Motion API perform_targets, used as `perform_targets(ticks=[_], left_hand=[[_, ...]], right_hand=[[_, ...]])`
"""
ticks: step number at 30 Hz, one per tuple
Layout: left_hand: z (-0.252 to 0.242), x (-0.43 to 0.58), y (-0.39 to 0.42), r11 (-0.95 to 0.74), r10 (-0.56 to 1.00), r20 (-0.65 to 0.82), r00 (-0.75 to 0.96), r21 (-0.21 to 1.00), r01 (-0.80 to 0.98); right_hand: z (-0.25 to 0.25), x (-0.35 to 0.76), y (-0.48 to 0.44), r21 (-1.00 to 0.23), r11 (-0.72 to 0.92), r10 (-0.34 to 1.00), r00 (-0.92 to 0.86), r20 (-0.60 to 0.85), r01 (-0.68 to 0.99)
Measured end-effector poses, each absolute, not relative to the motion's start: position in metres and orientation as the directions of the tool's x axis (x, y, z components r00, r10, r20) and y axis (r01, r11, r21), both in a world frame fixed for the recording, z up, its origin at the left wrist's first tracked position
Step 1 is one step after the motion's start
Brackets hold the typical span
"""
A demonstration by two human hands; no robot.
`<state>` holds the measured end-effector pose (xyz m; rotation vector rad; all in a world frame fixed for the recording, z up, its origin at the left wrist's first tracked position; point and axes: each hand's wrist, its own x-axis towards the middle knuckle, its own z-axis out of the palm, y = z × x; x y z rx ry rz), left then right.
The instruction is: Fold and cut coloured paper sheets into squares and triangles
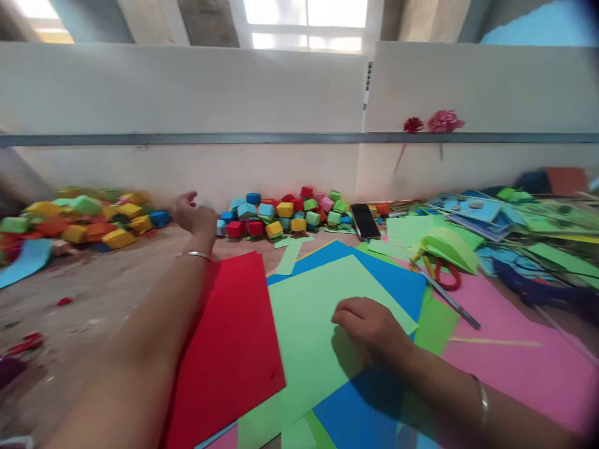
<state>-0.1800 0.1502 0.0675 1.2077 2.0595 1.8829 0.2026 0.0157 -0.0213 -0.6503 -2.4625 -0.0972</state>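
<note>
L hand (194, 215): arm extended fwd, positioned btwn the L pile of paper cubes (97, 232) and the ctr. pile of paper cubes (285, 209), close to both. Grip: fingers partly bent, blurred; cannot tell if anything is held.

R hand (369, 327): above the light green sheet (311, 324), fingers curled in, gap narrow. Cannot tell if a small item is inside. Hand + shadow obscure part of sheet; contact w/ sheet cannot be confirmed.

Work area: light green sheet lies at ctr., over a blue sheet (397, 274). Red sheet (234, 343) is just to its L, partly hidden by L forearm.

Obstructions, R side: red-handled scissors (449, 287) and a slim grey rod (452, 300) lie near the sheet's R edge; rod end reaches the pink sheet (515, 368). Dark blue tool (538, 284), type unclear, is farther R, near stacked cards (468, 207).

Rear: phone (365, 221) lies R of ctr. pile, nr. wall. Two paper flowers (446, 121) stand at the grey ledge (281, 138).

L side: light blue strip (25, 262) + red scraps (64, 301) on work surface.
</note>
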Motion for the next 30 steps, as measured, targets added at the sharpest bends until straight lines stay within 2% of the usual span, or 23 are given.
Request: perform_targets(ticks=[1, 3, 5, 7, 9, 11, 13, 16, 20, 22, 25, 27, 30], left_hand=[[0.079, -0.164, 0.153, -0.126, 0.562, 0.469, -0.681, 0.862, 0.49], [0.1, -0.126, 0.154, -0.221, 0.592, 0.531, -0.606, 0.83, 0.512], [0.12, -0.083, 0.144, -0.309, 0.7, 0.553, -0.452, 0.805, 0.506], [0.136, -0.04, 0.123, -0.38, 0.816, 0.532, -0.224, 0.787, 0.485], [0.146, -0.001, 0.093, -0.409, 0.889, 0.459, 0.008, 0.783, 0.468], [0.151, 0.028, 0.062, -0.393, 0.898, 0.227, 0.377, 0.799, 0.456], [0.152, 0.047, 0.034, -0.392, 0.84, 0.105, 0.532, 0.795, 0.463], [0.151, 0.061, 0.006, -0.429, 0.851, 0.15, 0.504, 0.75, 0.503], [0.147, 0.065, -0.009, -0.484, 0.86, 0.239, 0.451, 0.662, 0.572], [0.14, 0.066, -0.016, -0.562, 0.82, 0.276, 0.502, 0.557, 0.612], [0.123, 0.067, -0.033, -0.655, 0.751, 0.433, 0.498, 0.394, 0.645], [0.108, 0.066, -0.046, -0.648, 0.728, 0.554, 0.404, 0.364, 0.67], [0.084, 0.063, -0.068, -0.628, 0.655, 0.705, 0.273, 0.307, 0.715]], right_hand=[[-0.02, 0.202, 0.017, -0.042, 0.878, 0.415, -0.717, 0.56, 0.476], [-0.018, 0.202, 0.019, -0.009, 0.878, 0.398, -0.719, 0.569, 0.479], [-0.017, 0.202, 0.021, 0.0, 0.879, 0.386, -0.712, 0.587, 0.476], [-0.017, 0.202, 0.021, -0.013, 0.88, 0.388, -0.703, 0.596, 0.475], [-0.016, 0.202, 0.021, -0.036, 0.873, 0.411, -0.693, 0.592, 0.487], [-0.012, 0.202, 0.019, -0.062, 0.851, 0.457, -0.677, 0.578, 0.522], [-0.007, 0.203, 0.018, -0.102, 0.833, 0.496, -0.652, 0.573, 0.544], [0.0, 0.208, 0.014, -0.167, 0.848, 0.486, -0.614, 0.621, 0.503], [0.005, 0.211, 0.01, -0.163, 0.885, 0.424, -0.611, 0.669, 0.435], [0.005, 0.211, 0.008, -0.171, 0.889, 0.425, -0.628, 0.652, 0.424], [0.004, 0.21, 0.005, -0.191, 0.892, 0.436, -0.667, 0.604, 0.41], [0.005, 0.209, 0.003, -0.157, 0.91, 0.398, -0.7, 0.593, 0.384], [0.009, 0.208, 0.001, -0.05, 0.952, 0.273, -0.76, 0.59, 0.303]])
